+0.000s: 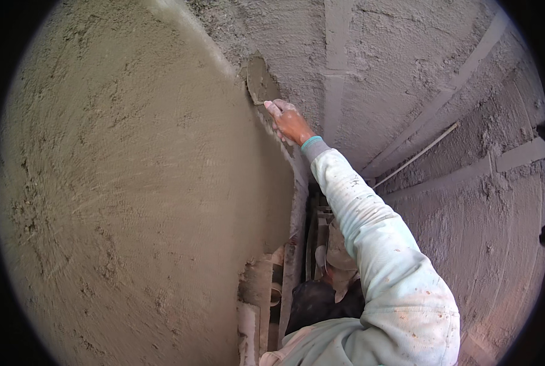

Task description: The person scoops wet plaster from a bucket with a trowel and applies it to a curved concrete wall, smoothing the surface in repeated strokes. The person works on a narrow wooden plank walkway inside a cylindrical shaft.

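My right hand [289, 122] is stretched far out and closed round the handle of a plastering trowel [261, 79]. The trowel's blade is coated in grey mortar and lies at the edge where the wet plaster [144, 158] on the left wall meets the rougher wall surface. The handle is mostly hidden by my fingers. A pale, mortar-spotted sleeve [370, 219] covers my right arm. My left hand does not show.
Rough grey walls [400, 67] with smooth raised strips [339, 36] stand ahead and to the right. A thin pale rod [415, 154] leans at the right wall. Below my arm, boards [292, 268] and dark clothing [315, 302] show in a narrow gap.
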The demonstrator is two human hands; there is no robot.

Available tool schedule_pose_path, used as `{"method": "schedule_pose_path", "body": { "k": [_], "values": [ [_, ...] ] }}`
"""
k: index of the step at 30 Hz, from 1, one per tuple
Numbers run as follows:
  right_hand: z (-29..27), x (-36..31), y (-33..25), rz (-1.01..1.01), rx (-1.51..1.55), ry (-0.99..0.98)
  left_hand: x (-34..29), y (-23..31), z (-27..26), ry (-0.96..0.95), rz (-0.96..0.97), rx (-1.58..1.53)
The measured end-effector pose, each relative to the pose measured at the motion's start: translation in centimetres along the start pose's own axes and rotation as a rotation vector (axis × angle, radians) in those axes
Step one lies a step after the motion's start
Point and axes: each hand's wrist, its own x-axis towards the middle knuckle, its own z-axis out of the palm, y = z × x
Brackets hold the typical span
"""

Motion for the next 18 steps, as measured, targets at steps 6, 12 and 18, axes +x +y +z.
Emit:
{"method": "schedule_pose_path", "body": {
  "k": [6,12,18],
  "values": [
    [-1.5,-6.9,0.7,0.058,0.107,-0.08,0.0,1.1,-0.3,-0.031,-0.107,0.003],
    [-1.4,-5.2,7.4,0.002,-0.269,0.169,0.3,1.3,-0.2,-0.013,-0.116,-0.042],
    [2.5,-4.3,10.0,0.054,-0.465,0.095,0.2,1.4,0.2,0.044,-0.125,-0.086]
  ]
}}
